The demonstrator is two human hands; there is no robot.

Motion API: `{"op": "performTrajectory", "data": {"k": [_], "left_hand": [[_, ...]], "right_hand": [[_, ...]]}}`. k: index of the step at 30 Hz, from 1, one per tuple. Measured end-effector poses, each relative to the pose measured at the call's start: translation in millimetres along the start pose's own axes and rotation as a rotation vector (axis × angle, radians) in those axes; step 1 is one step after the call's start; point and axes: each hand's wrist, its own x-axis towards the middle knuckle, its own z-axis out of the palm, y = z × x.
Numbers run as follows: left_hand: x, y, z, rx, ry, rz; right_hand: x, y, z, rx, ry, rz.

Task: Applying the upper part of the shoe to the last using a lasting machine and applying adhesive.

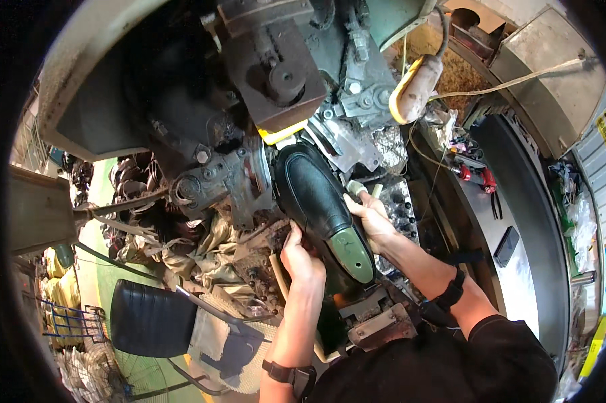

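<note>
A black leather shoe upper [306, 178] is stretched over a green shoe last [353, 255]. It slants in the middle, toe end up under the machine head [276, 74] and the green heel end toward me. My left hand [303, 258] is beside the upper's left side, its fingers pointing up and loosely apart; some fingertips are hidden. On the right side, my right hand [375, 221] rests its thumb against the upper, with the other fingers bent and partly hidden. A pale, blunt piece [356, 188] shows at its fingertips; I cannot tell what it is.
Metal machine arms [212, 181] flank the shoe. A yellow-edged lamp [414, 91] hangs at upper right. On the right bench lie a red-handled tool [477, 176] and a black phone [507, 245]. A black chair [151, 319] stands at lower left, near piled material [222, 258].
</note>
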Motion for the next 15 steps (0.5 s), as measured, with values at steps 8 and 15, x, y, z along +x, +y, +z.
{"op": "performTrajectory", "data": {"k": [8, 15], "left_hand": [[9.1, -23.3, 5.8, -0.046, 0.002, 0.264], [12.4, -22.6, 4.7, -0.093, -0.024, 0.207]], "right_hand": [[8.6, 19.7, -6.7, 0.085, -0.042, -0.109], [3.2, 14.6, -1.8, 0.138, 0.006, -0.009]]}}
